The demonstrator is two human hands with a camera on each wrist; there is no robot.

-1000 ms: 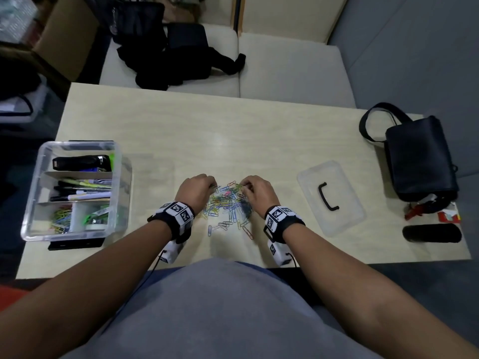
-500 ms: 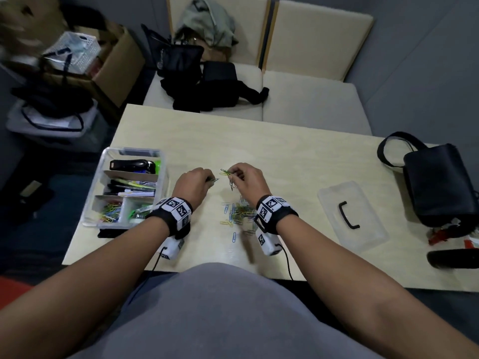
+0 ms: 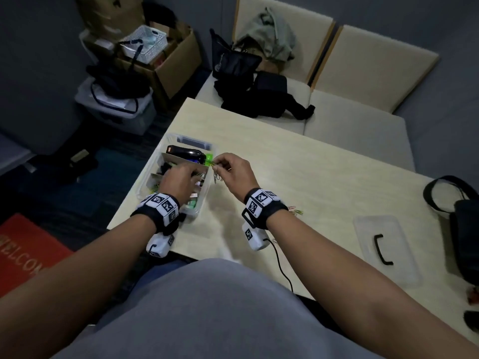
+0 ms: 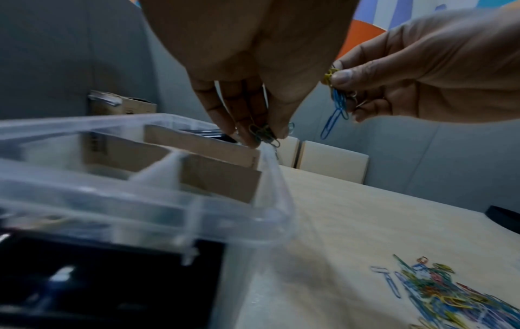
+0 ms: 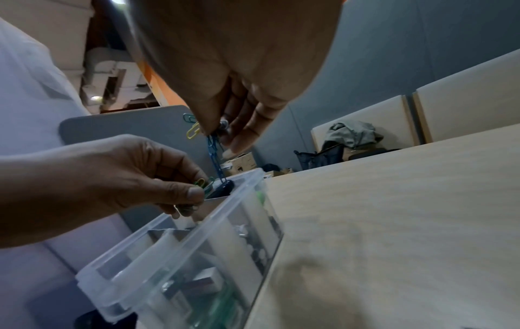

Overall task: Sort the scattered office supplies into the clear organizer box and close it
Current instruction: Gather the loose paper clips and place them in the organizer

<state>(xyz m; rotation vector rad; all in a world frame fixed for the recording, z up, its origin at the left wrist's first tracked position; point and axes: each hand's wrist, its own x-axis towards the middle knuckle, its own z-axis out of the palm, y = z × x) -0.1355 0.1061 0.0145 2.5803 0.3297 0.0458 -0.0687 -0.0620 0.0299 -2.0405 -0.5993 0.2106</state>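
**Clerk:** Item one?

**Me:** One clear plastic organizer box (image 3: 166, 161), lid off, at the left end of the pale wooden table (image 3: 311, 182). Brown cardboard dividers (image 4: 197, 144) split it into compartments. A black stapler-like object (image 3: 186, 152) lies in the far one.

**Clerk:** The lid?

**Me:** One clear flat lid with a black handle (image 3: 383, 248), well apart from the box, at the table's right end.

**Clerk:** Hands?

**Me:** Two, both grasping. My left hand (image 3: 178, 183) is over the box, fingertips pinching a small bunch of coloured wire paper clips (image 4: 264, 133) above the box's right wall. My right hand (image 3: 233, 174) is just beside it, pinching a second bunch of paper clips (image 4: 336, 104), blue ones dangling linked in a chain, one yellow at the top.

**Clerk:** Clips per bunch?

**Me:** Cannot tell; they overlap.

**Clerk:** Loose stock?

**Me:** One heap of mixed-colour paper clips on the table (image 4: 450, 296). The left wrist view shows the heap; in the head view my right wrist hides all but a few. The right wrist view does not show it.

**Clerk:** Anything only the head view shows?

**Me:** One black shoulder bag (image 3: 464, 229) at the table's right edge, and two cream seat cushions (image 3: 337, 112) beyond the table carrying dark bags.
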